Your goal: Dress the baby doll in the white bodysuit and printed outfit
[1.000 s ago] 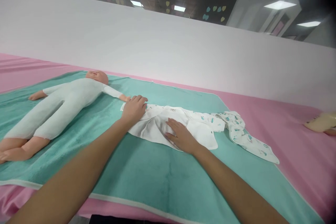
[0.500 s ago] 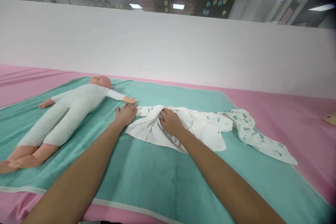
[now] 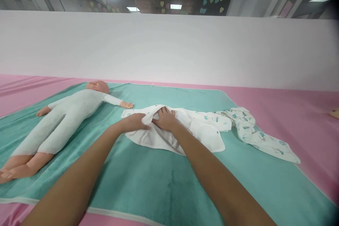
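A white baby shirt (image 3: pixel 209 137) with small teal prints on its sleeves lies spread out, one front flap lifted in a fold. My left hand (image 3: pixel 134 122) is closed on the edge of that flap, its fingertips partly hidden by the cloth. Inside the opening, my right hand (image 3: pixel 166 120) rests on the fabric with fingers stretched out and apart. Left of the shirt a baby doll (image 3: pixel 76 106) in a pale bodysuit lies on its back, one arm reaching toward the shirt's sleeve.
Printed baby pants (image 3: pixel 261 139) lie crumpled at the shirt's right sleeve. Beneath everything is a teal blanket (image 3: pixel 148 183) over a pink sheet (image 3: pixel 278 113). A white wall (image 3: pixel 169 49) with glass above borders the back. Something tan (image 3: pixel 335 113) shows at the right edge.
My left hand has left the sleeve end and moved right and nearer onto the shirt's front flap, which it now grips. My right hand stays in the shirt's opening.
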### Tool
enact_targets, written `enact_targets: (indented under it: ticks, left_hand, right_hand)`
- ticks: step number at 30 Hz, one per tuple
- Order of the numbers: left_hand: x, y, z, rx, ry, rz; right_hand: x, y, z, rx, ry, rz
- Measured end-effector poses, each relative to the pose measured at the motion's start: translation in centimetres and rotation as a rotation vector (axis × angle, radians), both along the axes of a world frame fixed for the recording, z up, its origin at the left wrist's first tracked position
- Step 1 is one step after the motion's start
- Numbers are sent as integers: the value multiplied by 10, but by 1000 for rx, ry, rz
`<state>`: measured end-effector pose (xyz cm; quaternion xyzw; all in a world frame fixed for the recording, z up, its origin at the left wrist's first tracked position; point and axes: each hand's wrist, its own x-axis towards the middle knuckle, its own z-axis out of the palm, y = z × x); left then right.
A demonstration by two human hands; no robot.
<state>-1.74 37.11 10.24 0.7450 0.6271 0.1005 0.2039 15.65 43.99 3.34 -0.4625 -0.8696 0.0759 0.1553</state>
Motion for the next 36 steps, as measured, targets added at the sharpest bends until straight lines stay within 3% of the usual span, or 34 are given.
enact_targets:
  ticks: [3,5,7,10,13,17,20,23,24,26,30,33,36]
  left_hand:
    - [-3,-14,24,-247,-464,-120]
    - [-6,-21,34,-424,-635,-194]
    - [-10,-22,36,-506,-723,-243]
    - [-19,-16,25,-476,-865,-216]
    - [-29,-6,6,-410,-1037,-87]
    - [-37,4,-13,-264,-1278,90]
    - [-38,4,-15,-233,-1363,69]
    - [-35,3,-9,-241,-1335,-40]
    - [-33,4,-8,-225,-1310,-51]
    - [-28,6,-9,-152,-1261,-13]
    - [-16,15,-23,-25,-1055,106]
    - [-6,19,-35,69,-806,151]
    - [5,15,-38,246,-466,105]
  right_hand:
    - [1,2,-3,5,48,32]
    - [2,3,-2,-9,66,76]
    - [3,3,1,-16,80,124]
    - [3,-3,7,7,103,185]
    - [1,-17,9,14,101,228]
    - [1,-51,7,-20,54,274]
    - [16,-82,13,-62,29,404]
    - [50,-108,28,-213,79,602]
    - [65,-114,33,-268,117,596]
    - [97,-121,43,-302,173,453]
    - [153,-119,52,-196,79,212]
    - [172,-115,54,-198,-22,126]
    - [173,-116,55,-221,-74,149]
